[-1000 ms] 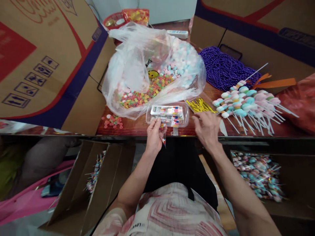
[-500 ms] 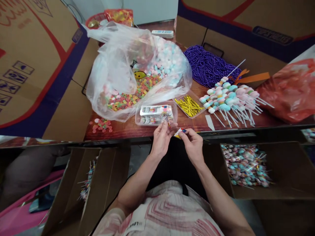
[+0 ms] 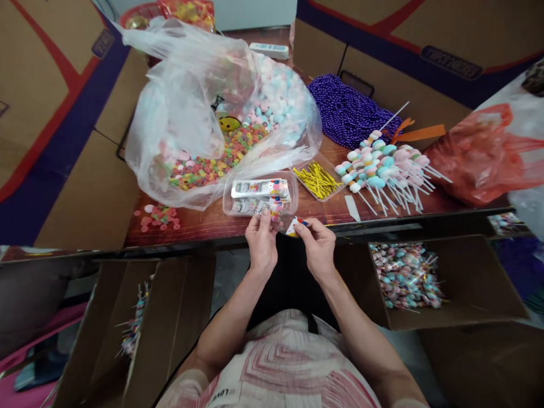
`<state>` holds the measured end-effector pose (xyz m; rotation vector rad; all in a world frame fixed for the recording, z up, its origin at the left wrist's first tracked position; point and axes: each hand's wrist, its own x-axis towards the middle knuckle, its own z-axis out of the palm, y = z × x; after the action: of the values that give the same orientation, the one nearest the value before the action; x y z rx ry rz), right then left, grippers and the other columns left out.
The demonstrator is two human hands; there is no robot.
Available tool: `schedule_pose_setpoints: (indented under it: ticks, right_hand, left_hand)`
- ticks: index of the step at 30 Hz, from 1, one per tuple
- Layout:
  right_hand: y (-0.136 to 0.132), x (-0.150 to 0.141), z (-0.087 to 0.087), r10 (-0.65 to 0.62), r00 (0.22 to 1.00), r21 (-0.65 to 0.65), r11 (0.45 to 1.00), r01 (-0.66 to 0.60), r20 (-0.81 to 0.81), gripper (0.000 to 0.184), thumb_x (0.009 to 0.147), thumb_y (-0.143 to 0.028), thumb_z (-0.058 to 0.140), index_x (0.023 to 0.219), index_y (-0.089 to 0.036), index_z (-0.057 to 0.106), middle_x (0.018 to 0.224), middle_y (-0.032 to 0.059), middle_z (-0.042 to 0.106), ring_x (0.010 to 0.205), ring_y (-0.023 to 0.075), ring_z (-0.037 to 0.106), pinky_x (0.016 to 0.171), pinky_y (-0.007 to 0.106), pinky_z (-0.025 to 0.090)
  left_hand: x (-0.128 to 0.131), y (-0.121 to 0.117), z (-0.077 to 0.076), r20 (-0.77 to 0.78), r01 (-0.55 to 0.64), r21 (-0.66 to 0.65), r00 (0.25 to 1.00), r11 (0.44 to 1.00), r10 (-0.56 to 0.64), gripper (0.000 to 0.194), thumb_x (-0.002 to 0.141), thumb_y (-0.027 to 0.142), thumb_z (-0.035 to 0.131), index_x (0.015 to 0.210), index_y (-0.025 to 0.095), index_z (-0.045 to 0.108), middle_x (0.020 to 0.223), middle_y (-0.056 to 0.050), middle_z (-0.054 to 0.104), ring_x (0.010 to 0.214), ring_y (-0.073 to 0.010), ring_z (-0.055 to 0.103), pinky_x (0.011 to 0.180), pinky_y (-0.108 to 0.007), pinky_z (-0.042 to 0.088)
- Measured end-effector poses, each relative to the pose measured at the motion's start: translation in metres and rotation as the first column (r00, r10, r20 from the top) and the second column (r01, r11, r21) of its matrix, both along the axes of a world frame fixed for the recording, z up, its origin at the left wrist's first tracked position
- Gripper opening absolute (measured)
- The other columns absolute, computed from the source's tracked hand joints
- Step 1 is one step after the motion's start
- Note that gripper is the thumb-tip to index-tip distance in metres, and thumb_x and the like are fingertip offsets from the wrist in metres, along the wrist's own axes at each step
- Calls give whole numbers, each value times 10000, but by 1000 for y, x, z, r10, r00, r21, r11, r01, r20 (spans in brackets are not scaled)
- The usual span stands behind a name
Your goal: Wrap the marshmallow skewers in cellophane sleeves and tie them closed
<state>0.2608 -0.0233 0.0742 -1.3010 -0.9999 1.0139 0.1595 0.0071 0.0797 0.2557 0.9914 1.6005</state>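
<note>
We've got a big carton (image 3: 93, 164) upper left, another carton (image 3: 361, 34) upper right. Table (image 3: 204, 228) spans mid-frame. Clear plastic bag (image 3: 170, 119) sits on it, left of centre, multicoloured rings (image 3: 238, 152) and pale balls (image 3: 276, 88) inside.

Below table level: open-topped box (image 3: 170, 317) lower left, second box (image 3: 474, 280) lower right with wrapped candy in it. Red bag (image 3: 471, 161) at right, purple cord (image 3: 344, 110) right of the clear bag, candy sticks (image 3: 386, 164) heaped just in front of the cord.

Left hand (image 3: 262, 242), frame centre: fingers drawn into a pinch on clear film (image 3: 280, 221). Right hand (image 3: 319, 243) just beside it: thumb and finger pinching a printed wrapper (image 3: 292, 228), between the hands at the table's front edge. We can't tell if film and wrapper are one piece.

Plastic container (image 3: 228, 199) just behind, printed sleeves inside. Yellow strips (image 3: 317, 180) in a tray right of it. Smallest: loose pink rings (image 3: 161, 218), left.
</note>
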Motion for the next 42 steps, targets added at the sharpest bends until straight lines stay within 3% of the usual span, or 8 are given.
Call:
schedule_pose_setpoints:
  ticks: [5,10,18,23,29,35,38,42]
  right_hand:
    - [2,-2,4,-79,990,99,993,68,118,342,914,-391,590,646,-190,524,614,-45,447,594,99,398,576,232,365]
    - [4,4,0,-102,975,150,986,73,197,339,920,-363,605,640,-184,536,612,-49,425,595,95,379,573,230,352]
    - [3,-5,-10,-17,994,37,999,21,-109,192,805,-367,746,850,-194,676,759,-16,640,672,123,552,667,255,476]
    - [5,-8,-8,-86,996,76,993,85,6,338,862,-413,685,647,-181,564,611,-49,465,589,92,399,569,225,371]
    - [9,-8,-6,-155,985,95,984,148,79,529,886,-521,623,573,-211,330,594,-55,269,571,89,253,508,235,267]
    - [9,-5,-5,-108,986,114,989,94,128,540,882,-532,618,557,-210,330,576,-53,275,554,86,257,501,239,258]
    - [8,-5,-6,-81,987,118,991,66,135,524,886,-527,614,554,-204,369,578,-47,307,555,88,289,508,239,270]
    - [12,-6,-11,-117,993,46,992,117,0,565,887,-585,593,543,-211,347,547,-54,297,519,84,255,484,247,248]
  left_hand:
    - [2,-5,1,-53,-55,52,997,997,58,391,630,455,885,747,165,651,678,47,633,554,-47,552,526,-172,414]
    - [-6,-7,0,-90,88,26,992,996,-85,341,646,419,880,784,165,699,781,0,704,655,-88,629,632,-214,503]
    - [-8,-5,-4,-48,-69,21,996,997,69,409,565,397,928,857,189,732,840,6,727,712,-95,651,649,-205,505]
    - [-8,-10,-4,-105,-56,74,992,996,63,388,603,454,901,824,185,729,822,5,717,713,-104,649,675,-224,531]
    - [-10,-17,-7,-141,-51,57,988,997,59,358,642,460,878,745,167,700,681,25,645,576,-69,563,534,-187,456]
    - [-14,-16,-8,-40,18,19,999,1000,-17,372,650,458,876,858,189,726,866,-16,721,754,-117,671,715,-253,540]
    - [-12,-16,-5,-32,-47,0,998,999,47,376,602,420,908,843,193,729,806,9,704,685,-82,635,645,-203,496]
    - [-9,-16,-2,-87,-100,11,991,995,101,372,611,460,893,769,179,708,742,18,682,622,-62,594,577,-182,446]
